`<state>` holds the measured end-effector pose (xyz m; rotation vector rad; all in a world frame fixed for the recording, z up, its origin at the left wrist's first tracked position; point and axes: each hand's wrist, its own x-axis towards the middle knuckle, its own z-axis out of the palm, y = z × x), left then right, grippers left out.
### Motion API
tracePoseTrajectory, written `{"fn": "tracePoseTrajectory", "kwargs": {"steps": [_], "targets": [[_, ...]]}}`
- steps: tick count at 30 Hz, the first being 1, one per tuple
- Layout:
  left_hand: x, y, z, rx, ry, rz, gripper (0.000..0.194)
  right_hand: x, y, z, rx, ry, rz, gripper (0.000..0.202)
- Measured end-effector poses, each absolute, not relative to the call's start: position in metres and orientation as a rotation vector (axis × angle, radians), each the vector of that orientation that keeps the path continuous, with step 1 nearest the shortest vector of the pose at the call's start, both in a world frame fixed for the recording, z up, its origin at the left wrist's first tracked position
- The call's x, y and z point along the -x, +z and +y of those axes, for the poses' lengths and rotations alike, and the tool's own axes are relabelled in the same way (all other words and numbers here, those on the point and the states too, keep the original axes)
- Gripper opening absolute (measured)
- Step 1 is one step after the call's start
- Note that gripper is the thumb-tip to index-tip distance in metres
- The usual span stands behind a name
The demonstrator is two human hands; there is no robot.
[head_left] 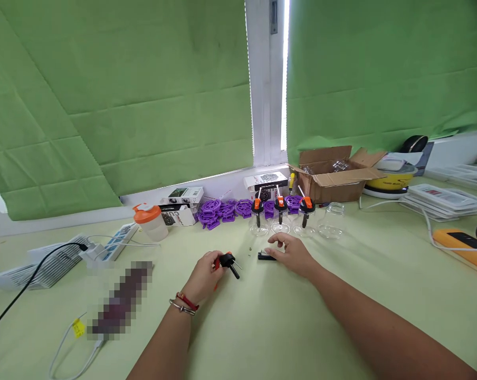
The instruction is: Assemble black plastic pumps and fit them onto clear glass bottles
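My left hand (207,269) is closed around a black-and-orange bottle top (227,259), which has a black stem and a thin metal rod pointing down to the right. To its right, my right hand (288,252) reaches over a small black piece (265,256) lying on the table, with fine coiled or toothed parts along it. The thumb is at this piece, apart from the curled index finger; whether it presses on it is unclear. Between the hands lie tiny metal bits (250,249). Behind them, clear containers (280,226) carry similar orange-and-black tops (280,202).
Purple plastic parts (210,208) and printed boxes (179,215) line the back. An open carton (333,182) stands back right, beside a yellow bowl (392,179). An orange-lidded shaker cup (150,221), power strip (122,240) and cables are left. An orange device (460,250) lies right.
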<state>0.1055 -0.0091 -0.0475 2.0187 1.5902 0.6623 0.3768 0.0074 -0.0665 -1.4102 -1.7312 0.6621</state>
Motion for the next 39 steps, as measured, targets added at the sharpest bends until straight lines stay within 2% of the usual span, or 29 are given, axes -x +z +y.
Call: {"fn": "tracePoseTrajectory", "kwargs": {"steps": [3, 6, 7, 10, 14, 18, 20, 23, 27, 31, 35, 39], "targets": [[-0.117, -0.039, -0.02, -2.09, 0.685, 1.365, 0.027, -0.364, -0.061, -0.005, 1.181, 0.958, -1.77, 0.038], [-0.128, -0.034, -0.029, -2.114, 0.675, 1.235, 0.028, -0.349, -0.063, -0.017, 1.024, 1.205, -1.859, 0.071], [-0.131, -0.034, -0.031, -2.12, 0.667, 1.2, 0.028, -0.345, -0.065, -0.02, 1.012, 1.205, -1.883, 0.074], [-0.135, -0.033, -0.036, -2.131, 0.634, 1.147, 0.031, -0.339, -0.065, -0.025, 0.996, 1.098, -1.958, 0.063], [-0.135, -0.031, -0.038, -2.127, 0.589, 1.158, 0.031, -0.339, -0.058, -0.027, 0.914, 1.086, -2.087, 0.076], [-0.133, -0.031, -0.038, -2.121, 0.593, 1.112, 0.032, -0.338, -0.057, -0.029, 0.913, 0.99, -2.112, 0.056], [-0.132, -0.031, -0.038, -2.117, 0.571, 1.082, 0.034, -0.337, -0.06, -0.03, 0.932, 0.997, -2.064, 0.054], [-0.132, -0.03, -0.039, -2.122, 0.496, 1.032, 0.033, -0.337, -0.062, -0.031, 0.901, 1.107, -2.025, 0.06], [-0.13, -0.026, -0.041, -2.092, 0.426, 0.978, 0.031, -0.338, -0.057, -0.029, 0.806, 1.332, -1.989, 0.045], [-0.124, -0.024, -0.04, -2.034, 0.461, 0.94, 0.038, -0.33, -0.054, -0.024, 0.903, 1.638, -1.636, 0.034], [-0.117, -0.019, -0.037, -1.996, 0.506, 0.853, 0.05, -0.31, -0.055, -0.017, 1.054, 1.625, -1.412, 0.025], [-0.107, -0.014, -0.032, -1.942, 0.581, 0.845, 0.039, -0.29, -0.049, -0.01, 1.081, 1.629, -1.278, 0.021]]}}
